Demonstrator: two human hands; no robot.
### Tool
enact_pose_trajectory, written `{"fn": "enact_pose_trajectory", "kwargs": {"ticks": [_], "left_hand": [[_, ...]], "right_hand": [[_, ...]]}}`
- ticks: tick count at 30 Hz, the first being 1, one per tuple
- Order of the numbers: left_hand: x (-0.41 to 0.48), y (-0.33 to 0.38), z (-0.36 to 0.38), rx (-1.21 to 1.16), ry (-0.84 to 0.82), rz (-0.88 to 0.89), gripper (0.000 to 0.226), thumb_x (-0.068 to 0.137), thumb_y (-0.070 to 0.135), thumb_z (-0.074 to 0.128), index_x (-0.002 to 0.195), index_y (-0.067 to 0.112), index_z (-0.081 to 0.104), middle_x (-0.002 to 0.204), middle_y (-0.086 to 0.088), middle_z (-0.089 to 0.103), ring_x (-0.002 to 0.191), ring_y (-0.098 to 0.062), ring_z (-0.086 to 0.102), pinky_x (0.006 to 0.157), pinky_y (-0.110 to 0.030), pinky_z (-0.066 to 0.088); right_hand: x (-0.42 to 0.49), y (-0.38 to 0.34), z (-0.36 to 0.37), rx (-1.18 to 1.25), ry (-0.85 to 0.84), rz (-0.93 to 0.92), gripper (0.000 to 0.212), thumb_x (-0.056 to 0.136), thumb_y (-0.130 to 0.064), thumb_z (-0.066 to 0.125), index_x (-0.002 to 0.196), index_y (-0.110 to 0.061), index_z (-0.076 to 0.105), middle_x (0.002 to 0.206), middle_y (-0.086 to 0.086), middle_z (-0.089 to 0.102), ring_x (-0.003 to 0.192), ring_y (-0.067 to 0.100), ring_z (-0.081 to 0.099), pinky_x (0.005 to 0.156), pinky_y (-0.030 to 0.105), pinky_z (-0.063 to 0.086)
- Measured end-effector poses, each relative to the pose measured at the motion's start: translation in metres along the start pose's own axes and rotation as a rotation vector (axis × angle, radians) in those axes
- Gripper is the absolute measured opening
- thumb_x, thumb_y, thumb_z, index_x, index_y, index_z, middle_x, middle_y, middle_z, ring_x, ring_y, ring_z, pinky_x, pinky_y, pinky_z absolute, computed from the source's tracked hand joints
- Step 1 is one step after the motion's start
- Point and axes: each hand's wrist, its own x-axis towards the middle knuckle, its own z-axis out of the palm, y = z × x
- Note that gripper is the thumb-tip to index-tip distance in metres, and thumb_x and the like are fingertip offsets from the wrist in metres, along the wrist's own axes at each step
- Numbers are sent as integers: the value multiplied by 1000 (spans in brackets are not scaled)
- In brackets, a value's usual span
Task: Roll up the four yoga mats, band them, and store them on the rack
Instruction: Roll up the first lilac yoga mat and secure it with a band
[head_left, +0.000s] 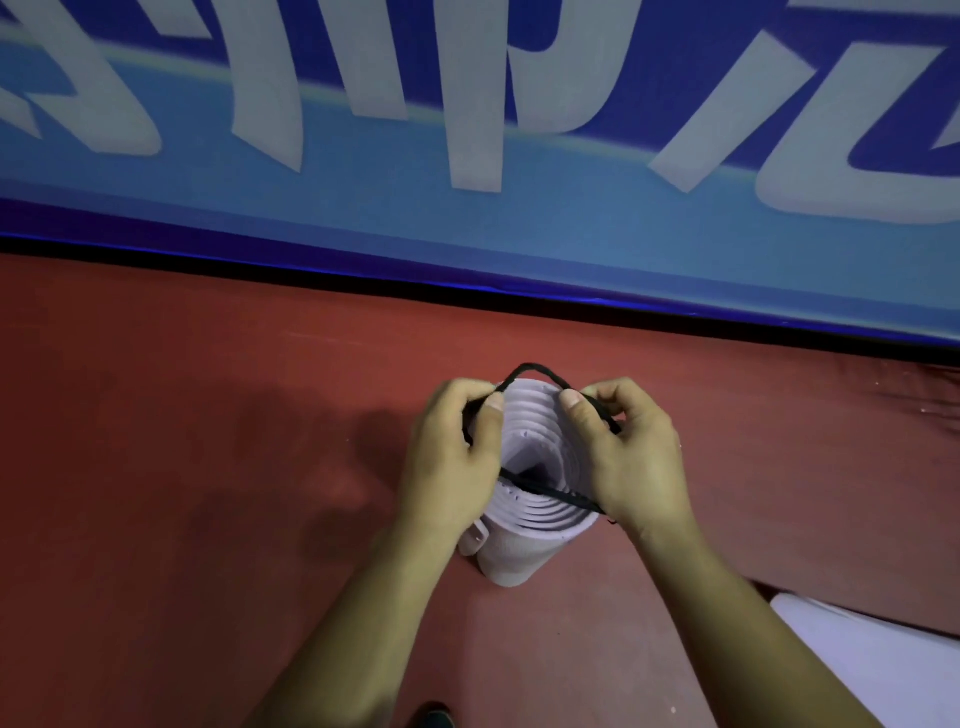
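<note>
A rolled lilac yoga mat (524, 551) stands on end on the red floor, its spiral top facing me. A black elastic band (535, 370) is stretched into a loop over the top of the roll. My left hand (452, 457) grips the band's left side against the roll, and my right hand (628, 447) grips its right side. The band's near strand crosses the spiral between my two hands. Another lilac mat (872, 660) lies flat at the lower right, partly out of frame.
The red floor (182, 467) stretches left and right of the roll. A blue banner wall (467, 223) with large white lettering runs along the far side. The tip of a dark shoe (434, 717) shows at the bottom edge.
</note>
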Motion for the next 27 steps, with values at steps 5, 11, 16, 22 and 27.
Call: {"fn": "enact_pose_trajectory", "kwargs": {"ticks": [5,11,16,22,27], "left_hand": [[8,4,-3,94,-8,-130,27,86,50,73,83,28,59,76,15,67,72,2,62,62,-20,47],[7,11,1,116,154,-148,60,93,51,63,57,16,30,48,5,41,50,-17,29,53,-39,33],[9,6,5,-41,213,-299,53,91,48,66,53,21,39,45,3,29,54,-24,28,52,-48,37],[8,-4,4,-246,255,-487,61,86,36,77,46,20,34,50,7,24,56,-18,23,53,-36,26],[5,-7,5,-262,263,-504,60,89,33,75,47,20,34,48,11,25,52,-16,23,52,-33,25]], "right_hand": [[-4,-4,-1,-56,-19,-65,17,96,-36,68,82,-31,59,81,-13,67,77,6,62,65,12,43],[-6,-5,1,-137,-14,-68,26,97,-46,62,79,-30,52,76,-7,61,73,10,57,61,20,40],[-8,-2,2,-140,46,-22,28,98,-47,61,78,-30,51,71,-9,61,68,8,56,60,26,42],[-11,4,6,12,115,126,38,98,-46,62,67,-27,51,54,-16,54,52,2,46,51,15,38],[-14,3,11,49,153,143,25,98,-36,63,75,-25,58,69,-21,64,61,-2,55,58,10,41]]}}
